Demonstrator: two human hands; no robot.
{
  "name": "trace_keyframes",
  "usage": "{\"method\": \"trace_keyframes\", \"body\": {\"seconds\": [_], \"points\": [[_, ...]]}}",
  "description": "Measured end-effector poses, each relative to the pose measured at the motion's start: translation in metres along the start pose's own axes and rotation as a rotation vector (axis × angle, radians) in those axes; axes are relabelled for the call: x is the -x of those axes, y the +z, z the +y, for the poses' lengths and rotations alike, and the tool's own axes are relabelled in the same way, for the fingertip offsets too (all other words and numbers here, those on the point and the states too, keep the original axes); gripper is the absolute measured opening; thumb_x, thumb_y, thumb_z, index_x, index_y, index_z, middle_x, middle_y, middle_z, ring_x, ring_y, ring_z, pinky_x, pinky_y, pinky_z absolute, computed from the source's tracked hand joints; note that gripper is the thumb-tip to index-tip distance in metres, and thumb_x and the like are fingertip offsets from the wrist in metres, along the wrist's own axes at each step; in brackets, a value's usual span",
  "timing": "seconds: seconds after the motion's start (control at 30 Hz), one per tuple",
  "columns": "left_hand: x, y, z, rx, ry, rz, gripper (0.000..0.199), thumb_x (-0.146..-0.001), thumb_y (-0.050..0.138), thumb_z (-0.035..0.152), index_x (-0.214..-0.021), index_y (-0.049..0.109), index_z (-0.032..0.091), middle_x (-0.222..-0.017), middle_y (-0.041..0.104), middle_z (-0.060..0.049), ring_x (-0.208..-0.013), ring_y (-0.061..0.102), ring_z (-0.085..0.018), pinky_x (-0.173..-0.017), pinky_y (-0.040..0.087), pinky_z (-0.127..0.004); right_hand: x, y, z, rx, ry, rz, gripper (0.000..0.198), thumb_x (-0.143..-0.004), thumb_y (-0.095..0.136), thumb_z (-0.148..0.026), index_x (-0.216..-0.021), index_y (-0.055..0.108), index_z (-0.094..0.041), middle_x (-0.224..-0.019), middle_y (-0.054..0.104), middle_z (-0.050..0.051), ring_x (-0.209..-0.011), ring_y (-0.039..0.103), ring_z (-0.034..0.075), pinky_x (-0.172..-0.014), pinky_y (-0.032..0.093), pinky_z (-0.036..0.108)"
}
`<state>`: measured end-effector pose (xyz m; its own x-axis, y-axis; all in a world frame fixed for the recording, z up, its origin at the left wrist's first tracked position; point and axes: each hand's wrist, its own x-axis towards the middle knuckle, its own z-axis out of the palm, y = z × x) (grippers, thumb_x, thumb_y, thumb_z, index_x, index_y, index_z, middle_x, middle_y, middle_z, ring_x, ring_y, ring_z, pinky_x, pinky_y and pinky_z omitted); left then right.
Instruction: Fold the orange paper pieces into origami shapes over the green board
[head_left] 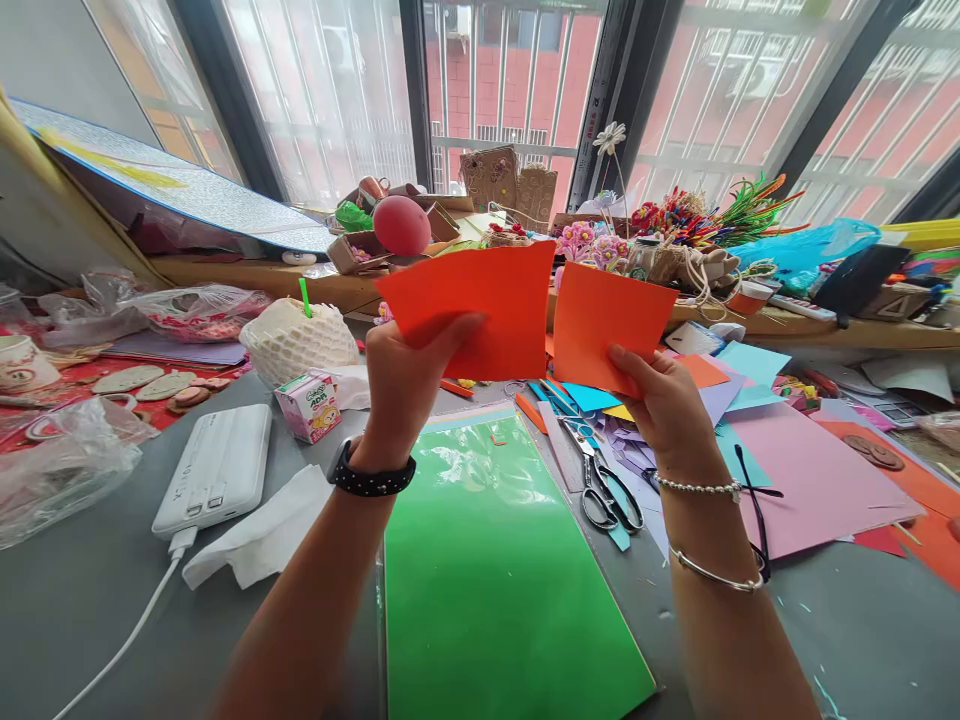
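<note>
My left hand (412, 375), with a dark watch at the wrist, pinches a larger red-orange sheet of paper (495, 285), thumb across its front. In my right hand (664, 395) is a smaller orange piece of paper (611, 315), gripped at its lower right corner. Both pieces are held up side by side, a narrow gap between their facing edges. Beneath them on the table lies a stack of green paper (502, 580) in a clear sleeve. A pair of scissors (600, 480) rests to the right of the stack, among paper scraps.
A white power bank (214, 465) with a cable, a crumpled tissue (262, 530), a small pink box (307, 405) and a net-wrapped coconut (300, 340) stand at left. Pink paper (817, 475) and glasses (757, 510) lie at right. Craft supplies crowd the windowsill.
</note>
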<state>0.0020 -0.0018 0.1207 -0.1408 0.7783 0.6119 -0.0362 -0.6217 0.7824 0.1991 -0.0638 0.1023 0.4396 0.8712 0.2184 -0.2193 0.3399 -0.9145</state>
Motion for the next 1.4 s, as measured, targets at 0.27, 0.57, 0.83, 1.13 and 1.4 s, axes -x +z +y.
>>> {"method": "trace_keyframes", "body": {"seconds": [0.27,0.57,0.83,1.13,1.4], "points": [[-0.008,-0.008,0.001,-0.027,-0.125,-0.155,0.026,-0.057,0.068,0.033,-0.078,0.065,0.016,-0.080,0.066,-0.003,-0.073,0.061,-0.017,-0.063,0.051,-0.026,-0.001,-0.004,0.001,0.065,-0.149,0.066,0.017,-0.060,0.067,-0.026,-0.075,0.065,-0.019,-0.082,0.067,0.001,-0.076,0.062,0.013,-0.071,0.053,0.025],[-0.019,-0.020,-0.066,-0.441,-0.563,-0.743,0.019,-0.054,0.065,0.031,-0.059,0.062,0.014,-0.058,0.063,-0.005,-0.047,0.055,-0.016,-0.040,0.038,-0.021,-0.003,-0.005,0.002,0.097,-0.126,0.090,0.024,-0.060,0.066,-0.030,-0.080,0.064,-0.017,-0.084,0.067,0.002,-0.079,0.061,0.017,-0.073,0.052,0.031],[-0.020,-0.020,-0.083,-0.529,-0.270,-0.544,0.039,-0.055,0.066,0.034,-0.088,0.060,0.015,-0.094,0.061,-0.012,-0.082,0.057,-0.021,-0.065,0.043,-0.026,-0.010,-0.002,0.018,0.079,-0.119,0.061,0.029,-0.059,0.067,-0.029,-0.084,0.062,-0.016,-0.091,0.066,0.004,-0.083,0.061,0.018,-0.078,0.050,0.034],[0.013,0.023,-0.024,0.038,-0.492,-1.024,0.031,-0.073,0.051,0.042,-0.082,0.063,0.015,-0.084,0.066,-0.008,-0.071,0.061,-0.014,-0.066,0.047,-0.024,-0.002,0.017,0.034,0.125,-0.193,-0.052,0.026,-0.064,0.063,-0.029,-0.087,0.062,-0.016,-0.087,0.067,0.004,-0.077,0.062,0.016,-0.074,0.049,0.032],[0.007,0.015,-0.025,0.098,-0.581,-0.856,0.025,-0.074,0.053,0.034,-0.065,0.064,0.012,-0.067,0.066,-0.007,-0.062,0.062,-0.013,-0.063,0.049,-0.023,0.004,0.020,0.024,0.266,-0.351,-0.034,0.028,-0.070,0.056,-0.029,-0.096,0.060,-0.018,-0.094,0.064,0.004,-0.086,0.059,0.017,-0.075,0.048,0.030]]}}
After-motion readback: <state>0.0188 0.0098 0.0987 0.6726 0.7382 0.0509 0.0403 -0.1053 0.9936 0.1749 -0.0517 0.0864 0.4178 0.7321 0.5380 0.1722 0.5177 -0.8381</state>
